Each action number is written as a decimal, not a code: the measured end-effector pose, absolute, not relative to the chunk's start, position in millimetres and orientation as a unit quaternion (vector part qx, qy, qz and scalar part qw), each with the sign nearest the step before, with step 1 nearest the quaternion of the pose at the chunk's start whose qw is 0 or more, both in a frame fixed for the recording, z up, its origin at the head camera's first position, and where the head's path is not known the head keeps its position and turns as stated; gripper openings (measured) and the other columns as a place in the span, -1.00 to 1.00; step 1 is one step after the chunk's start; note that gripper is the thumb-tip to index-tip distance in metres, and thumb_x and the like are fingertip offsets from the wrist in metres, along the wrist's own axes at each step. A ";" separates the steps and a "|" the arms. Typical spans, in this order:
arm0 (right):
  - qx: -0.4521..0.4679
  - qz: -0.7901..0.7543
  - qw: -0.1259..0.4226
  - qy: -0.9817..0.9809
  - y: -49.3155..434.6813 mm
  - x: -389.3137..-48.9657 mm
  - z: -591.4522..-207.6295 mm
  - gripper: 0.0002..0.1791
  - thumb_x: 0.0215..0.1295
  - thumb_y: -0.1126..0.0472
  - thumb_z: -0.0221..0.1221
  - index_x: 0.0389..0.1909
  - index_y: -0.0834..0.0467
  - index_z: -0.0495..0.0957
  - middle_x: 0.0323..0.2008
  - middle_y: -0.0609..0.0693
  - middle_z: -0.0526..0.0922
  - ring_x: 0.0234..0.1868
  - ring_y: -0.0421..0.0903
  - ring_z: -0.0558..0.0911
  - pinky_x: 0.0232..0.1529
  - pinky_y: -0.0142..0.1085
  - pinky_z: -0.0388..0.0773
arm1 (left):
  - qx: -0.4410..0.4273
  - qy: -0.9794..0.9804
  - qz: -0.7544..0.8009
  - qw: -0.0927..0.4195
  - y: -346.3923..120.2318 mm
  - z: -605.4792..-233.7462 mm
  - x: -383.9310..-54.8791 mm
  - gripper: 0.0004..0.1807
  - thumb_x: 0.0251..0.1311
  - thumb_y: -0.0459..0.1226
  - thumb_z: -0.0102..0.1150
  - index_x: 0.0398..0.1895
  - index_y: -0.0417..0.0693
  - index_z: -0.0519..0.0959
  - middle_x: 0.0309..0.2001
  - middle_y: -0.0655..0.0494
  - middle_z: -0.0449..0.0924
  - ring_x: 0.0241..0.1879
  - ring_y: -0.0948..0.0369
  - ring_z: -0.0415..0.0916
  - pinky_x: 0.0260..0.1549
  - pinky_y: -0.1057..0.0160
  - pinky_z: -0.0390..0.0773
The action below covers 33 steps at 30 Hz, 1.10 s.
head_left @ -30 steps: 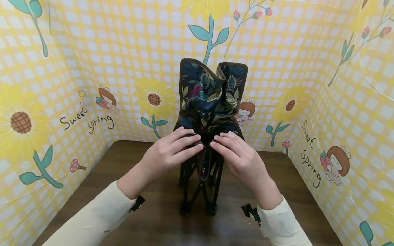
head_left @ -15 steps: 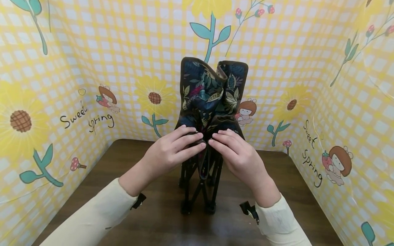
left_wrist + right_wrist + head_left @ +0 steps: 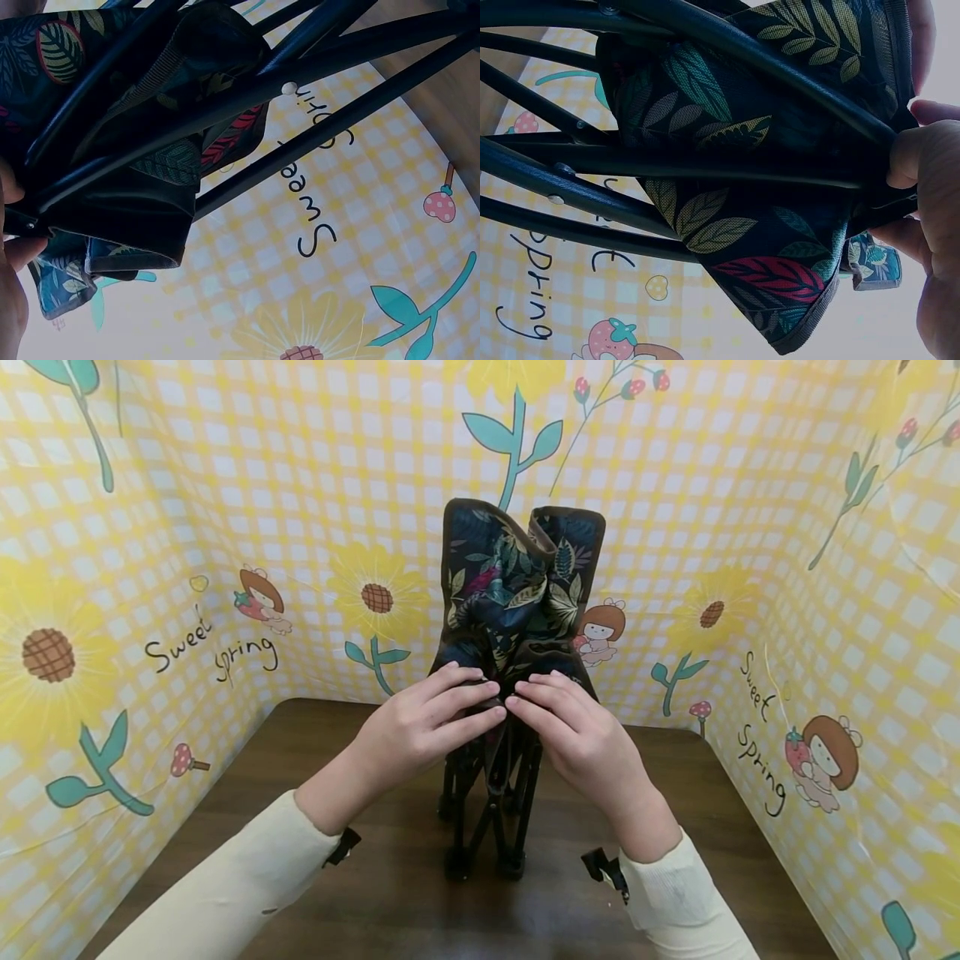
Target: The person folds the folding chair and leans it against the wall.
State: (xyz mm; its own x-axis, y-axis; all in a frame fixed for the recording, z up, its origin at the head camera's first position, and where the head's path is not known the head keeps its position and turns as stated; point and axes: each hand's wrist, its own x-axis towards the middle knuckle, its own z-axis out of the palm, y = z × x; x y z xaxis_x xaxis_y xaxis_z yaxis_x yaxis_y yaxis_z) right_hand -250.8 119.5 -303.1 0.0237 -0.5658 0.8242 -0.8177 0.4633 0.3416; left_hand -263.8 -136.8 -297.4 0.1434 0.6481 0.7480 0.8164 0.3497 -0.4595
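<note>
A small folding chair [image 3: 498, 585] with dark leaf-print fabric and a black tube frame stands partly folded in the head view. Its crossed front legs [image 3: 492, 827] are drawn close together. My left hand [image 3: 412, 731] grips the near left corner of the seat, and my right hand [image 3: 592, 743] grips the near right corner. The fingertips of both hands almost meet over the sagging fabric. At the left wrist, black tubes [image 3: 225, 109] run out from the corner by the thumb. Seen from the right wrist, the thumb lies against a tube end and the seat fabric [image 3: 727, 135] hangs in folds.
Under the chair is a brown wooden table [image 3: 322, 877]. A yellow checked cloth [image 3: 292, 510] with sunflowers and lettering walls it in at the back and both sides. A black strap piece [image 3: 607, 870] shows at the right cuff, another at the left.
Both hands have come slightly closer together, and the chair's front feet have drawn nearer to each other. Each hand keeps its grip on its seat corner.
</note>
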 end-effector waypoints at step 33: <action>0.515 0.120 0.493 -0.691 117.4 -255.5 -300.0 -0.68 0.55 0.40 0.03 0.18 0.25 0.63 0.09 0.20 0.68 0.14 0.18 0.67 0.24 0.09 0.58 | -0.560 -0.644 -0.143 0.500 -131.5 -300.2 -269.1 -0.72 0.47 -0.42 0.11 0.10 -0.08 0.70 0.15 -0.08 0.67 0.15 -0.06 0.63 0.22 -0.06 0.59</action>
State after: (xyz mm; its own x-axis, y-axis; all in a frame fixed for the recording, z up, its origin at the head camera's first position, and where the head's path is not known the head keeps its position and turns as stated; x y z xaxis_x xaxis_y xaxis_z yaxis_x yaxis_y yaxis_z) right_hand -255.5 117.4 -300.0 0.0165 -0.5940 0.8043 -0.8301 0.4403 0.3422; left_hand -269.1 -131.5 -300.2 0.1288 0.5787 0.8053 0.8654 0.3309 -0.3762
